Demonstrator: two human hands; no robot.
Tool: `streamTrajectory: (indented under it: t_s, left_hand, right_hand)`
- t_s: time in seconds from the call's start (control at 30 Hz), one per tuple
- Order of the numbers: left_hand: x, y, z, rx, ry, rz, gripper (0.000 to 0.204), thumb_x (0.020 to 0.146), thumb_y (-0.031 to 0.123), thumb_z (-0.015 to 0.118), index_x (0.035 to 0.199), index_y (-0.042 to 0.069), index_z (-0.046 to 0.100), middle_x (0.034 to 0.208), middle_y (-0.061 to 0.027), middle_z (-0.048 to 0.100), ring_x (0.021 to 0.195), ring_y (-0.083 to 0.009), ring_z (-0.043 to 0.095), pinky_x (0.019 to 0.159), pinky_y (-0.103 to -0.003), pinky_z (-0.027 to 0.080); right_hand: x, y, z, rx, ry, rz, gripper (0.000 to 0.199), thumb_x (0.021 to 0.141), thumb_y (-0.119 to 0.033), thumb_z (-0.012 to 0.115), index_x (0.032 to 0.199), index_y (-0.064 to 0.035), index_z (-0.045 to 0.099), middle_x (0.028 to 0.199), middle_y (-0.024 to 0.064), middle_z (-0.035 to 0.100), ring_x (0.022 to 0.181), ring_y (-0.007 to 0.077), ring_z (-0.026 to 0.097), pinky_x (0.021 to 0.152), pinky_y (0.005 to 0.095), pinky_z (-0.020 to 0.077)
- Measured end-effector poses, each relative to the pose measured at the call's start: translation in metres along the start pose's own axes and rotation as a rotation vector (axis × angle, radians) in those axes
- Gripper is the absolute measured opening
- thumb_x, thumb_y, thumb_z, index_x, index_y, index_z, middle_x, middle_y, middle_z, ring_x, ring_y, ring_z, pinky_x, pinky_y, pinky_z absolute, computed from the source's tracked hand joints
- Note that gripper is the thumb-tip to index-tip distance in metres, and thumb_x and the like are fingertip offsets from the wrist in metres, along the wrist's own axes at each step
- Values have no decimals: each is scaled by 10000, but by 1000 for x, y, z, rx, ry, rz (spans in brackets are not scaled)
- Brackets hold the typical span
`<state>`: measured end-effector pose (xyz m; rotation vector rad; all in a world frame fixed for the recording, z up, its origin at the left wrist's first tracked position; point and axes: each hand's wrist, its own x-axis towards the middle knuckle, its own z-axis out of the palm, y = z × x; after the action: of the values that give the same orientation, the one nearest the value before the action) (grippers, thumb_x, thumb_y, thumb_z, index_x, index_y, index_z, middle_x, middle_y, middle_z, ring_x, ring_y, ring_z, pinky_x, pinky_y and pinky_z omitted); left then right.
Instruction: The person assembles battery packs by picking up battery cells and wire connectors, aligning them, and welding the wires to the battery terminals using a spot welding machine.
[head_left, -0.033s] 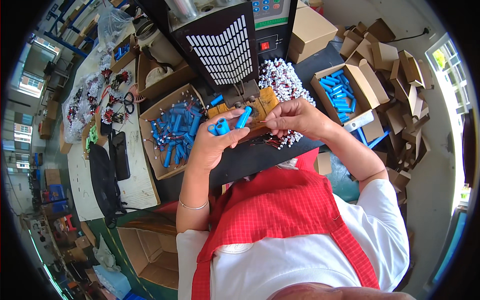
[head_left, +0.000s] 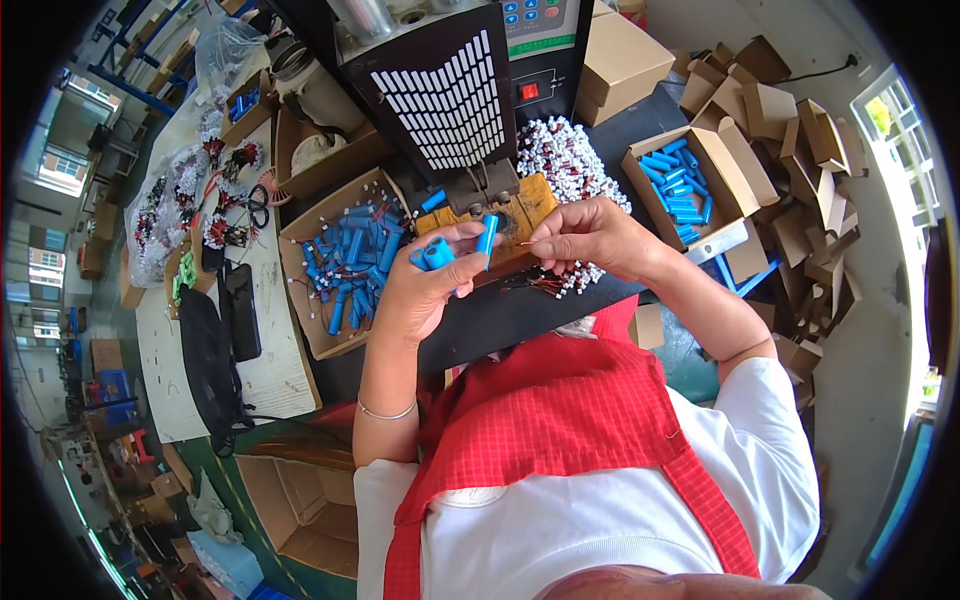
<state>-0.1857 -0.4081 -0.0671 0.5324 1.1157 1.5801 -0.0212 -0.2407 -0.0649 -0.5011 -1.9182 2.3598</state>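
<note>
On the left, a cardboard box (head_left: 350,343) is sitting on the dark counter (head_left: 480,328), holding wired batteries (head_left: 360,240). Just right of it, we are seeing the left hand (head_left: 432,287) with its grip full: a cluster of loose batteries (head_left: 435,254) is resting in the curled palm, while thumb and fingertips are pinching one blue battery (head_left: 487,238) apart from the rest. That battery is standing out past the fingertips, its long axis running mostly away from the wearer and leaning slightly right at the far end; its depth tilt we are not able to tell.

Behind it, a yellowish block (head_left: 530,203) is lying at the foot of the machine (head_left: 440,105). Next, a thin red wire (head_left: 528,243) is poking leftward from the right hand (head_left: 592,240), whose narrow grip is pinching it. We are judging this gap as the key relation: the wire is pointing across toward the battery's side, near but not touching, with the left hand being nearer the battery. Farther right, white plugs (head_left: 570,160) are lying heaped.
</note>
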Motion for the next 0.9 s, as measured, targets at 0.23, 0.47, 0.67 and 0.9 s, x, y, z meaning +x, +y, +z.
streamTrajectory:
  t_s: [0.23, 0.47, 0.67, 0.9]
  left_hand:
    - [12, -14, 9, 554, 309, 330, 226, 751, 67, 710, 932, -5, 595, 852, -64, 655, 705, -87, 592, 634, -232, 482]
    - [28, -28, 6, 940, 342, 594, 214, 737, 46, 714, 934, -2, 646, 768, -56, 647, 696, -66, 579, 620, -213, 459]
    - [26, -22, 16, 1012, 348, 677, 225, 711, 66, 736, 907, -4, 651, 733, -75, 624, 641, -110, 581, 596, -237, 457]
    - [26, -23, 15, 1006, 377, 668, 184, 708, 54, 713, 864, 1, 631, 721, -123, 641, 596, -189, 617, 568, -273, 470]
  right_hand:
    - [10, 2, 20, -120, 181, -120, 199, 869, -210, 606, 874, -13, 630, 694, 1, 602, 599, 43, 538, 552, 190, 456]
    - [22, 0, 19, -170, 211, -46, 229, 888, -248, 576, 839, -28, 617, 656, -4, 578, 566, 45, 516, 519, 188, 429]
    - [26, -1, 19, -218, 214, -18, 219, 888, -230, 574, 816, -26, 608, 641, 1, 567, 545, 46, 500, 499, 191, 409]
    - [27, 4, 21, -227, 190, -65, 236, 897, -235, 560, 835, -11, 604, 653, 5, 577, 549, 53, 517, 509, 192, 424]
